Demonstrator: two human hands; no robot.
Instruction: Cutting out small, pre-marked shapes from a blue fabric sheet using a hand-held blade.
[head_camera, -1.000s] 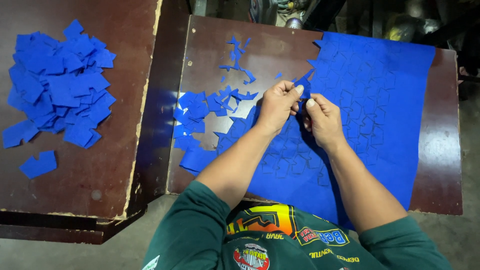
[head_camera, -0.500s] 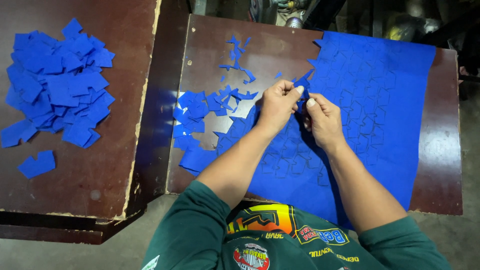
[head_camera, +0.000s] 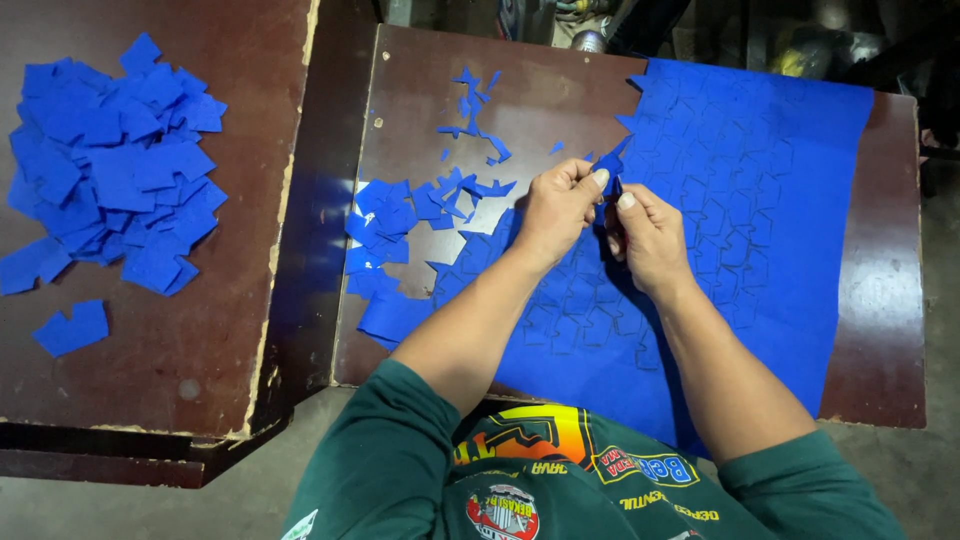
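Observation:
A large blue sheet (head_camera: 770, 170) marked with outlined shapes lies over the right side of a dark brown table (head_camera: 540, 90). My left hand (head_camera: 558, 208) pinches a small flap of the sheet at its ragged left edge. Right beside it, almost touching, my right hand (head_camera: 648, 238) is closed around a thin dark tool (head_camera: 617, 190) whose tip meets that flap. Most of the tool is hidden in the fist, so I cannot tell its kind. Both forearms rest across the near part of the sheet.
Loose blue offcuts (head_camera: 395, 225) and thin strips (head_camera: 472, 105) lie left of my hands. A second brown table (head_camera: 230, 330) on the left carries a heap of cut blue pieces (head_camera: 110, 170) and one separate piece (head_camera: 70, 328). A dark gap (head_camera: 318, 230) splits the tables.

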